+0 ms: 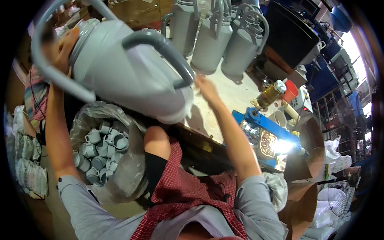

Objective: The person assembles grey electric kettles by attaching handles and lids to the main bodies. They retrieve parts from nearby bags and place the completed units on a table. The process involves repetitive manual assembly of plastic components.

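Observation:
A large grey jug (116, 68) lies tilted across the upper left, with a grey side handle (160, 50) and a hoop carrying handle (42, 60). My left hand (66, 48) is closed on its neck end, with something orange at a fingertip. My right hand (206, 87) is beside the jug's base, close to the lower end of the side handle. Motion smears its fingers, and I cannot tell whether it touches the jug. Below the jug, a clear plastic bag (134, 172) holds several small grey cups (102, 150).
Several similar grey jugs (212, 44) stand upright at the back of the pale worktable (204, 116). On the right are a blue metal fixture (272, 132) under a bright light, a yellowish jar (272, 94) and a red cup (290, 91). A cardboard box (136, 14) sits behind.

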